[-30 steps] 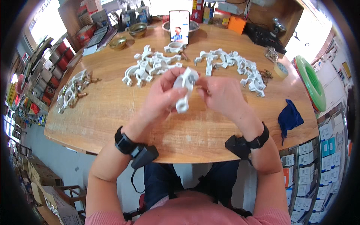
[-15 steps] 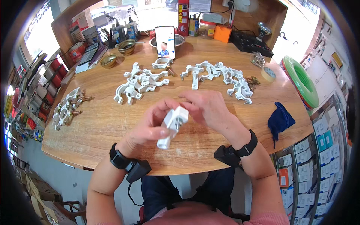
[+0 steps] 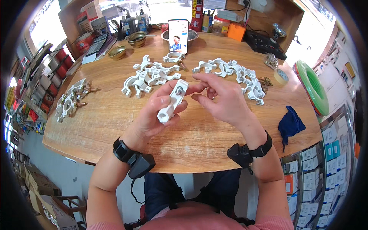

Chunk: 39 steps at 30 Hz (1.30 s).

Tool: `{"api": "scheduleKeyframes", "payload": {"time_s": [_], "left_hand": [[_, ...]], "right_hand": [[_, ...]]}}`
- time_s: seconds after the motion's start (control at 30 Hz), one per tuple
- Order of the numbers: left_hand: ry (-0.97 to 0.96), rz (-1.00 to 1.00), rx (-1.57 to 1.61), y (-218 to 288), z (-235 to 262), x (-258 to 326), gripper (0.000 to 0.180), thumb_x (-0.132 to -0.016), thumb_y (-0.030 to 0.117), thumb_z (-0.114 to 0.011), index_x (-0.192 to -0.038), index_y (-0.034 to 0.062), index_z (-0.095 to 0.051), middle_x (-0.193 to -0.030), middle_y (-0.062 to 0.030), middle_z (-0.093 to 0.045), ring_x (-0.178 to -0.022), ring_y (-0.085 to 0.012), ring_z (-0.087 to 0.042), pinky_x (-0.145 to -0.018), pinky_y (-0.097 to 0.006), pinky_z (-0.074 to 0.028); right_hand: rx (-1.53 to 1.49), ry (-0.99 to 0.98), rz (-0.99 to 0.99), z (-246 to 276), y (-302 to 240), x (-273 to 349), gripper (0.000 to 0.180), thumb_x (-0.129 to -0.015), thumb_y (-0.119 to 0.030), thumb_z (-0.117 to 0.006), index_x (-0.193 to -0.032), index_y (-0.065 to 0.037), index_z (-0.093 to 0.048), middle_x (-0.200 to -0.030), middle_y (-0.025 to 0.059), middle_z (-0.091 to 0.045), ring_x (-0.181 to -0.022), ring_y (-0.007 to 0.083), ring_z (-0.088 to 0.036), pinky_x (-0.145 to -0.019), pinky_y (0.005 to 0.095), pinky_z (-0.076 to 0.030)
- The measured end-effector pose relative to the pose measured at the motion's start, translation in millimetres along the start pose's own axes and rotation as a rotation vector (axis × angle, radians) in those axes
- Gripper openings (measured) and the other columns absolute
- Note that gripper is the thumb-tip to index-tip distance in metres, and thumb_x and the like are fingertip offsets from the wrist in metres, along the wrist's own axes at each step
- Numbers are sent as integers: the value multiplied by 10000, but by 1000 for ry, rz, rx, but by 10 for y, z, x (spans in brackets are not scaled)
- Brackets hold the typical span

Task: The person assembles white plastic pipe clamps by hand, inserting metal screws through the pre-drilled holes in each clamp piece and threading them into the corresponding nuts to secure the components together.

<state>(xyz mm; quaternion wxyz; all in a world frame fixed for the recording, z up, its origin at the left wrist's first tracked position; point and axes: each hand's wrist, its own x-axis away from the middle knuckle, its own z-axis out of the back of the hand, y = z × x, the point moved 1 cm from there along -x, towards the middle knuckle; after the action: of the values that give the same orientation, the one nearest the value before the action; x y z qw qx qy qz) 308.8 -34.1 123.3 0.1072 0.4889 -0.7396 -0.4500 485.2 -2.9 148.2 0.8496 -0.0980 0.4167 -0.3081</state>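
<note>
A white plastic pipe clamp half is tilted upward in my left hand, gripped between thumb and fingers. A metal nut or bolt end shows near its upper end, and a round hole at its lower end. Just right of the clamp is my right hand, its index finger stretched toward the clamp's upper end and its thumb apart below. I see nothing held in it, though the inner fingers are partly hidden. Beyond my hands lie a pile of loose white clamp halves and a row of clamps with screws.
At the left lie white clamps with brass-coloured bolts. A phone leans against a metal bowl at the back. Brass bowls, loose bolts, a tape roll and a dark blue cloth rest on the wooden desk.
My left hand has turned the clamp so its metal fastener faces up and its holed end points toward me. The right hand's fingers have spread and moved slightly away. The view has shifted a little.
</note>
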Motion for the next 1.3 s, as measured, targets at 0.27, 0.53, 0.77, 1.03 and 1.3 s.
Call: {"api": "scheduleKeyframes", "payload": {"time_s": [0.27, 0.53, 0.77, 1.03, 1.3], "left_hand": [[8, 46, 147, 30, 130, 38, 540, -778, 258, -551, -1233, 72, -325, -1227, -171, -388, -662, -61, -417, -397, -136, -386], [0, 7, 175, 59, 82, 9, 534, -793, 233, -531, -1235, 54, -290, -1216, -213, -379, -649, -69, -405, -385, -133, -380], [8, 51, 224, 36, 161, 69, 488, -798, 232, -527, -1217, 70, -338, -1222, -201, -376, -645, -88, -398, -413, -150, -404], [-51, 22, 13, 35, 45, 6, 427, -774, 236, -563, -1120, 31, -419, -1091, -133, -486, -687, -61, -470, -429, -147, -396], [94, 40, -208, -36, 73, -7, 404, -756, 188, -572, -1104, 48, -422, -849, -36, -527, -611, -32, -478, -400, -131, -376]], "right_hand": [[-225, 154, 268, 9, 72, -37, 118, -725, -77, -630, -828, -22, -607, -660, 74, -584, -536, 181, -555, -473, 249, -425], [-195, 104, 42, 85, 1, 21, 121, -723, -101, -655, -752, -15, -575, -582, 55, -523, -462, 156, -470, -436, 225, -375], [-81, 156, 345, -51, 52, -53, 158, -660, -82, -682, -797, -40, -615, -584, 47, -545, -488, 156, -510, -433, 238, -385], [-158, 63, 214, 133, -9, 60, 104, -686, -89, -675, -703, -32, -590, -592, 49, -547, -463, 170, -499, -414, 250, -368], [-51, 153, 383, 17, -120, -30, 171, -667, -15, -633, -819, -90, -614, -618, 33, -541, -484, 169, -498, -415, 250, -373]]}}
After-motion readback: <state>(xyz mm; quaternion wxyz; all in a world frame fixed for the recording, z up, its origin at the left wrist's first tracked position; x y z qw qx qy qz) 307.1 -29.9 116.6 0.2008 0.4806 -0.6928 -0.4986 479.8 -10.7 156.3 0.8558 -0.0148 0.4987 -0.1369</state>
